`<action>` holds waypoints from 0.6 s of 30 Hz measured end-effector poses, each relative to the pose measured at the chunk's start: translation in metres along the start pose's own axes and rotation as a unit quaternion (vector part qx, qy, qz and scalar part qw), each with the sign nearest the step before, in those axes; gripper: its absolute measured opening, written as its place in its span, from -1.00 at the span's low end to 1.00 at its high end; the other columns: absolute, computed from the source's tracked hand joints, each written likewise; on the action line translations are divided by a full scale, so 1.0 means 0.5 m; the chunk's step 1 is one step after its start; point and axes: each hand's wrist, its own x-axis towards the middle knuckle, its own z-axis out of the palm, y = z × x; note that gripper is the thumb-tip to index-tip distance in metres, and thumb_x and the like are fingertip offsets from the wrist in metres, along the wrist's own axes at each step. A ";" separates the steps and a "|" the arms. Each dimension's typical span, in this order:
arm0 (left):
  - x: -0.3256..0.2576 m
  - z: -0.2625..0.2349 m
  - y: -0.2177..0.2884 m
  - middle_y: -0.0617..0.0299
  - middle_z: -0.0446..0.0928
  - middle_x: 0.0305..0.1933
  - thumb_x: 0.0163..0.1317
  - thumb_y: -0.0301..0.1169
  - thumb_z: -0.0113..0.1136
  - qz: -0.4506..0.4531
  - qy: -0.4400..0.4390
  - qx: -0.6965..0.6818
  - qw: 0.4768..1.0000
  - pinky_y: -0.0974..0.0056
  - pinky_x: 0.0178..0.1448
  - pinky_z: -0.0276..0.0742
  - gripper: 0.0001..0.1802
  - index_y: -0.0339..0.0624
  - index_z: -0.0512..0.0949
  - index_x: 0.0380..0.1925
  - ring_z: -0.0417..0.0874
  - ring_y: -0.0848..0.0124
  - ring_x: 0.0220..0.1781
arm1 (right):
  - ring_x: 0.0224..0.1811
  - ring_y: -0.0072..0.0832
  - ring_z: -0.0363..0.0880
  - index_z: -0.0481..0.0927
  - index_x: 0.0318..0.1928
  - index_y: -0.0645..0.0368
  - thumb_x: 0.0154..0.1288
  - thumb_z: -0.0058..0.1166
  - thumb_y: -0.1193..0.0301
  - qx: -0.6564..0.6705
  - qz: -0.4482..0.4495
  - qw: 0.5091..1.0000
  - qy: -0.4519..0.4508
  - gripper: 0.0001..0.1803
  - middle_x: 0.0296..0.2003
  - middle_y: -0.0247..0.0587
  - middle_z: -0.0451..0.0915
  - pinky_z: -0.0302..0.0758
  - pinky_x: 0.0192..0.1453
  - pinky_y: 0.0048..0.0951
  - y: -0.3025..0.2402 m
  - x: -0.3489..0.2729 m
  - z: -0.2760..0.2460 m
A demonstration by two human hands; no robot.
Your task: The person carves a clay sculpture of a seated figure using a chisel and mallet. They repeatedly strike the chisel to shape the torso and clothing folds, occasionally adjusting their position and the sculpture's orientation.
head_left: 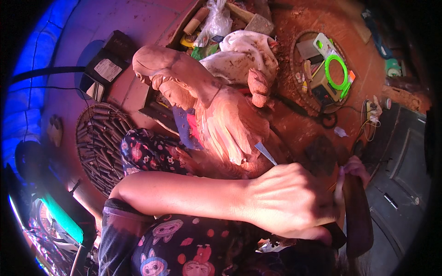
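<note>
A reddish-brown wood carving of a veiled figure leans across in front of my legs, its head toward the upper left. My left hand is closed around a chisel; its flat metal blade points up and left at the carving's lower robe. Whether the edge touches the wood I cannot tell, and the fist hides most of the handle. At the right, my right hand is closed on a dark wooden mallet, which hangs beside the left fist. Some of its fingers are hidden.
A round basket of many chisels sits at the left, near a black box. Beyond the carving lie a white cloth and a cluttered crate. A round tray holds a green ring. Dark cabinet panels stand right.
</note>
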 end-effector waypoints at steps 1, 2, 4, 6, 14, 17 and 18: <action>0.001 0.003 -0.004 0.16 0.50 -0.50 -0.01 -0.08 0.38 -0.019 0.004 -0.008 1.000 0.09 -0.52 0.47 -0.64 -0.11 0.64 -0.36 0.63 0.19 -0.45 | -0.28 -0.33 0.43 0.23 -0.16 0.12 0.19 0.07 0.75 0.007 0.016 1.000 -0.010 -0.63 -0.38 -0.18 0.40 0.40 0.11 -0.08 0.000 0.000 -0.003; 0.002 0.005 -0.008 0.17 0.49 -0.50 -0.01 -0.04 0.41 -0.023 0.001 -0.016 1.000 0.05 -0.51 0.47 -0.63 -0.04 0.65 -0.32 0.62 0.16 -0.47 | -0.28 -0.33 0.42 0.23 -0.15 0.12 0.19 0.07 0.74 -0.008 0.006 1.000 -0.021 -0.63 -0.37 -0.18 0.40 0.40 0.12 -0.08 -0.001 0.000 -0.005; 0.002 0.003 -0.017 0.24 0.49 -0.52 0.11 -0.01 0.35 0.004 0.026 0.002 1.000 0.14 -0.59 0.41 -0.59 -0.08 0.66 -0.22 0.59 0.22 -0.55 | -0.27 -0.34 0.42 0.23 -0.14 0.12 0.20 0.08 0.73 -0.003 0.008 1.000 -0.030 -0.63 -0.35 -0.18 0.41 0.41 0.13 -0.09 0.000 -0.003 -0.004; 0.003 0.000 -0.021 0.28 0.49 -0.53 0.18 0.00 0.33 0.009 0.038 0.010 0.999 0.19 -0.62 0.38 -0.58 -0.10 0.67 -0.17 0.58 0.26 -0.59 | -0.27 -0.35 0.42 0.22 -0.14 0.12 0.20 0.09 0.73 -0.001 0.003 1.000 -0.021 -0.62 -0.33 -0.18 0.41 0.41 0.12 -0.09 0.003 -0.006 0.000; 0.001 -0.004 -0.022 0.31 0.50 -0.51 0.18 -0.02 0.37 0.009 0.064 0.018 0.998 0.23 -0.62 0.37 -0.60 -0.11 0.67 -0.21 0.58 0.31 -0.58 | -0.25 -0.36 0.44 0.22 -0.13 0.11 0.22 0.10 0.74 -0.025 0.006 0.999 -0.034 -0.61 -0.30 -0.19 0.41 0.43 0.11 -0.09 0.002 -0.008 0.000; -0.001 -0.006 -0.023 0.27 0.51 -0.50 0.19 0.04 0.28 -0.024 0.059 -0.005 0.998 0.13 -0.59 0.37 -0.60 -0.05 0.67 -0.28 0.61 0.24 -0.50 | -0.26 -0.36 0.45 0.23 -0.12 0.11 0.23 0.11 0.74 -0.008 -0.009 1.000 -0.026 -0.61 -0.29 -0.19 0.41 0.44 0.09 -0.09 0.003 -0.009 0.001; 0.000 -0.006 -0.024 0.28 0.52 -0.49 0.19 0.01 0.31 -0.015 0.066 -0.006 0.998 0.16 -0.60 0.37 -0.61 -0.08 0.67 -0.27 0.60 0.27 -0.52 | -0.26 -0.36 0.45 0.22 -0.11 0.12 0.23 0.11 0.74 -0.006 -0.013 1.000 -0.008 -0.61 -0.29 -0.19 0.41 0.45 0.08 -0.09 0.005 -0.010 0.004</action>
